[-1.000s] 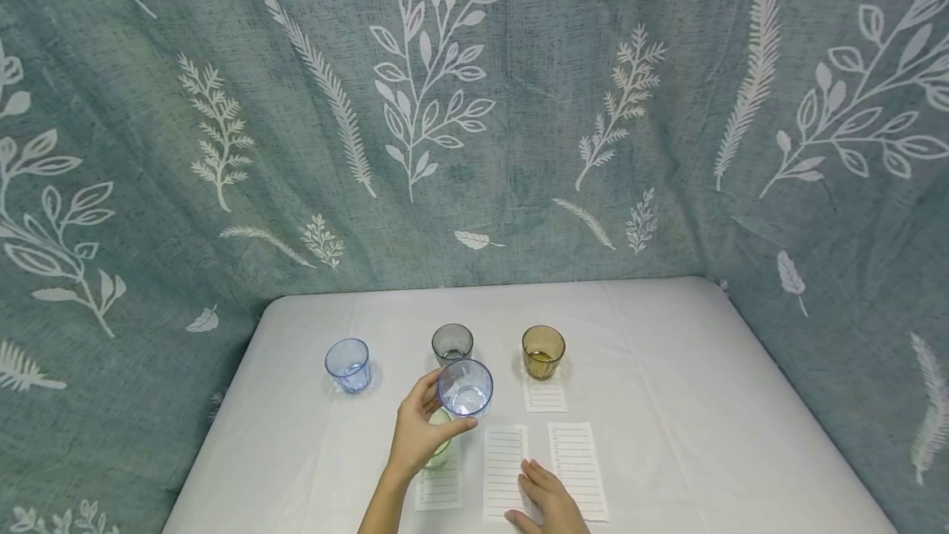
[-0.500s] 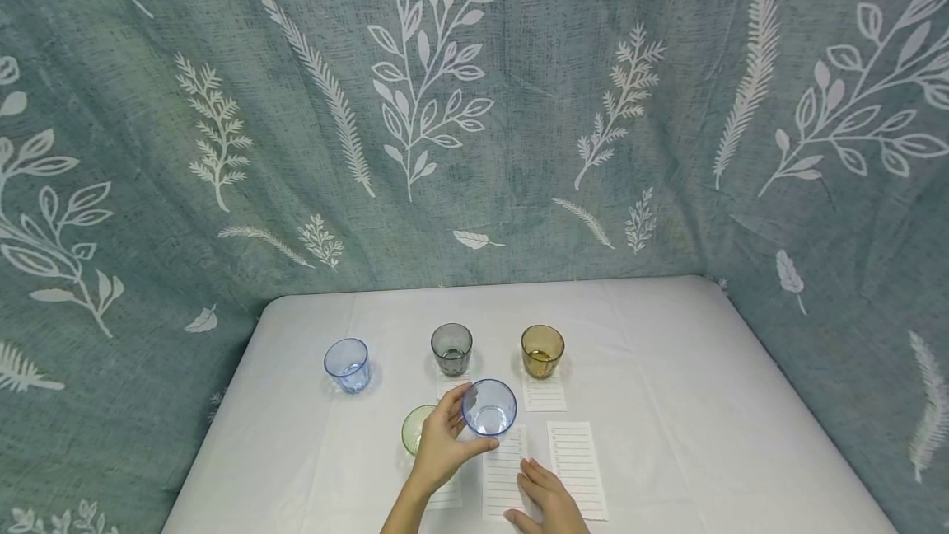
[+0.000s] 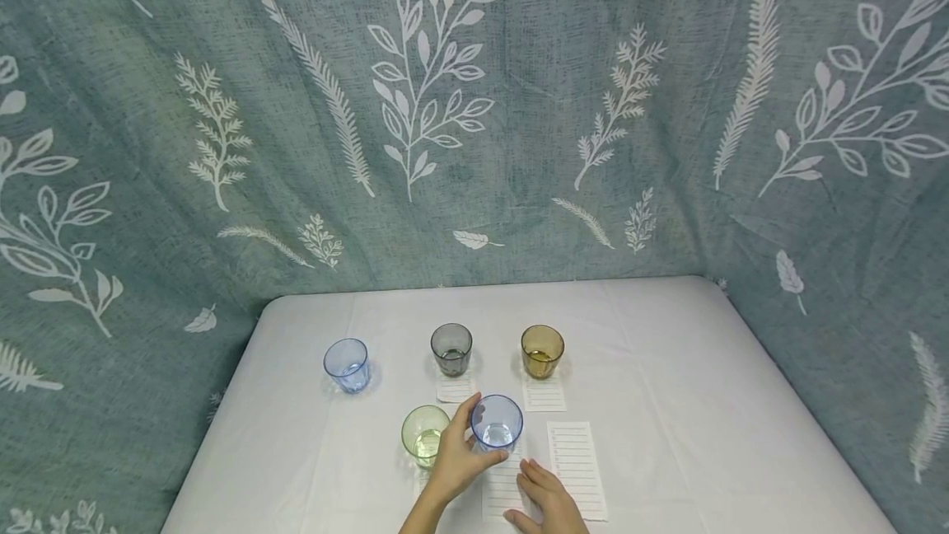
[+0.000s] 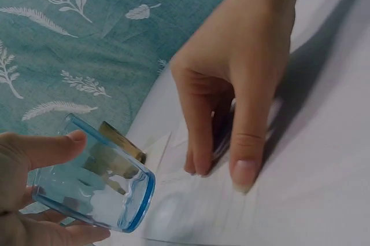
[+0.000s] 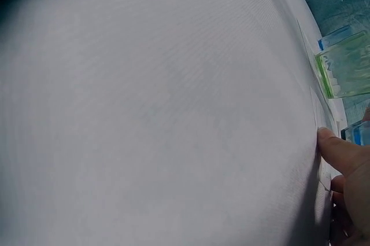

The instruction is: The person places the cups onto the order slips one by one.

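In the head view my left hand [image 3: 455, 461] grips a clear blue glass [image 3: 495, 433] by its side, thumb in front and fingers behind. The glass is upright over the far end of a lined paper sheet [image 3: 501, 491]; in the left wrist view its base [image 4: 137, 202] looks just above or at the paper, I cannot tell which. My right hand [image 3: 550, 503] rests its fingertips and thumb on that same sheet, near its right edge. Just left of my left hand a green glass [image 3: 424, 433] stands on another lined sheet, partly hidden by the hand.
Behind stand a grey glass [image 3: 451, 350] and an amber glass [image 3: 543, 351], each at a lined sheet. A second blue glass [image 3: 348, 366] is farther left on the white tablecloth. Another lined sheet [image 3: 578, 468] lies right of my hands. A patterned curtain [image 3: 474, 105] borders the table.
My left hand has carried the blue glass rightward and nearer to me, from in front of the grey glass to over the middle sheet. The green glass is uncovered now. My right hand has stayed put.
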A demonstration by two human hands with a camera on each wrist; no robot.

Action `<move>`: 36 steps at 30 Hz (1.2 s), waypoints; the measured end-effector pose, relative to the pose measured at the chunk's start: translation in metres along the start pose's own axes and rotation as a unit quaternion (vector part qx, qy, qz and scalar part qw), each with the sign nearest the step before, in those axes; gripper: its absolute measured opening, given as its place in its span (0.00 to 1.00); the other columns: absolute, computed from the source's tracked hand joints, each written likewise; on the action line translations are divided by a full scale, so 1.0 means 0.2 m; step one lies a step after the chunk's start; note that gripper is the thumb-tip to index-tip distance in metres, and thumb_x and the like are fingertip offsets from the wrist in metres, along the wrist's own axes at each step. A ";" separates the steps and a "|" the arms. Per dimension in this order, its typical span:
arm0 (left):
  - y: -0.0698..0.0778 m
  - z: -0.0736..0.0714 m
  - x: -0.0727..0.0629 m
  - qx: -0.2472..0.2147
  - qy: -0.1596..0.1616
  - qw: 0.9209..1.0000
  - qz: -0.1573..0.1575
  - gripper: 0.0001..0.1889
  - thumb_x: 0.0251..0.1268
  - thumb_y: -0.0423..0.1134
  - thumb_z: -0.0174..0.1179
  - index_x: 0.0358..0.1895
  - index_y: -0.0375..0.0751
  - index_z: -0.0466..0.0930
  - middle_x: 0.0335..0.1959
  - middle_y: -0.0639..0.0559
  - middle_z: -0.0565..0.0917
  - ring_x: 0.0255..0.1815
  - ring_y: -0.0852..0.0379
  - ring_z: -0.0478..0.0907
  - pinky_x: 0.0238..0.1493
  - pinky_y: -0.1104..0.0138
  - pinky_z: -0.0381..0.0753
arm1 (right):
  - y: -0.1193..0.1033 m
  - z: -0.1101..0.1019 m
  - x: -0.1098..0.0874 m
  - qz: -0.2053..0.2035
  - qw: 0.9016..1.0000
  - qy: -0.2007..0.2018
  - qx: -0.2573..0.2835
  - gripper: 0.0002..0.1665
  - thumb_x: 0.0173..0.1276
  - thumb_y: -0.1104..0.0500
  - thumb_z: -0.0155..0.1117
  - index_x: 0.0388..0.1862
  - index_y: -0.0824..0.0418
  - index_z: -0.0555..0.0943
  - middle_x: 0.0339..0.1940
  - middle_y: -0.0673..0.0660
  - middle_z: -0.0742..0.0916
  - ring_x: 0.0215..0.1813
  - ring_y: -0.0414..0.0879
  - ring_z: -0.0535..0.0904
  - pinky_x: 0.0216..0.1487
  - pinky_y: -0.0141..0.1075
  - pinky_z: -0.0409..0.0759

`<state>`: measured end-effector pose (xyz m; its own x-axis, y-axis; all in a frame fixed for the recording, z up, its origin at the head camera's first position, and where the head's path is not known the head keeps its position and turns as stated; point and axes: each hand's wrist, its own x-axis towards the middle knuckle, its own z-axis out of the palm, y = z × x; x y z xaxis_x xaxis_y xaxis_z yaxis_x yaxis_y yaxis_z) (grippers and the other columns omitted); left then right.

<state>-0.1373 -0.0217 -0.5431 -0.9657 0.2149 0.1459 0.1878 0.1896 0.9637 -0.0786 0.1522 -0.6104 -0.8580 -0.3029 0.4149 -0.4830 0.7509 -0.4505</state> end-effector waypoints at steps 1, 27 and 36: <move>-0.01 0.01 0.00 0.006 0.002 1.000 -0.004 0.46 0.38 0.30 0.73 0.66 0.26 0.59 0.63 0.28 0.67 0.63 0.29 0.65 0.58 0.43 0.71 | 0.00 0.00 0.00 -0.002 1.000 0.001 -0.001 0.32 0.48 0.45 0.74 0.41 0.72 0.83 0.49 0.66 0.83 0.50 0.62 0.79 0.45 0.50 0.82; -0.13 0.08 -0.06 0.009 -0.001 1.000 -0.005 0.45 0.34 0.30 0.75 0.64 0.30 0.63 0.61 0.33 0.70 0.61 0.33 0.69 0.59 0.51 0.74 | 0.02 0.04 -0.02 -0.013 0.999 0.025 -0.016 0.38 0.49 0.42 0.72 0.47 0.73 0.80 0.50 0.66 0.83 0.51 0.61 0.79 0.45 0.49 0.83; -0.07 0.07 -0.08 0.021 -0.001 1.000 0.007 0.44 0.36 0.27 0.74 0.63 0.25 0.62 0.60 0.28 0.70 0.59 0.29 0.69 0.56 0.46 0.74 | 0.01 0.03 -0.02 -0.011 1.000 0.016 -0.012 0.38 0.50 0.43 0.72 0.47 0.74 0.80 0.50 0.66 0.83 0.51 0.61 0.79 0.45 0.51 0.82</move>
<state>-0.1226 -0.0131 -0.5616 -0.9626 0.2197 0.1584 0.2081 0.2258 0.9517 -0.0779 0.1523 -0.6173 -0.8414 -0.3008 0.4490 -0.4963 0.7588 -0.4218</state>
